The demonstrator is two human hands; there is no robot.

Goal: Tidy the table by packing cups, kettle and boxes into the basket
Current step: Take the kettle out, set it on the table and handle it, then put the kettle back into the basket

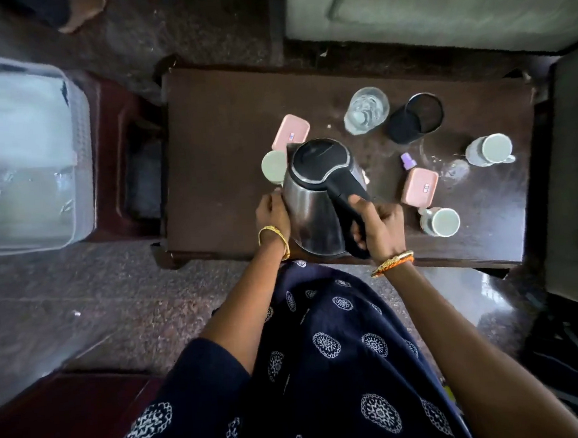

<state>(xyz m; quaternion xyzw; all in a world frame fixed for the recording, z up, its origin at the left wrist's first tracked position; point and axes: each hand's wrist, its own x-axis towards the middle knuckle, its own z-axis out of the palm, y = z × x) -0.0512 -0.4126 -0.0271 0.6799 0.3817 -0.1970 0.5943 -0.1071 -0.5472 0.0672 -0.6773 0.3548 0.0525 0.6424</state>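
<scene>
Dark wood fills the middle of the view: a low table (226, 127) stands on a speckled stone floor, with grey-green cushions beyond it and at the right edge. On a maroon stool off the table's left end sits the pale translucent basket (81, 158), blurred, its contents impossible to make out.

Right at the near edge of the table, the steel kettle (309, 214) with its black lid is in both hands. The right hand (382, 227) has its fingers wrapped around the black handle, thumb laid along the top of it. The left hand (273, 213) lies against the kettle's steel side, fingers together and lightly bent on the metal. Whether the kettle's base is touching the wood or just off it, I cannot tell.

Behind the kettle, partly hidden by it, is a pale green cup (273, 167), and just beyond that a pink box (290, 131). Further back stand a clear glass (366, 110) and a black tumbler (415, 117), close beside each other. To the right of the kettle lies a second pink box (419, 187) with a small purple bottle (407, 161) next to it. One white mug (489, 150) stands toward the far right, another white mug (441, 222) nearer the front edge, beside the right hand. Gold bangles circle both wrists.
</scene>
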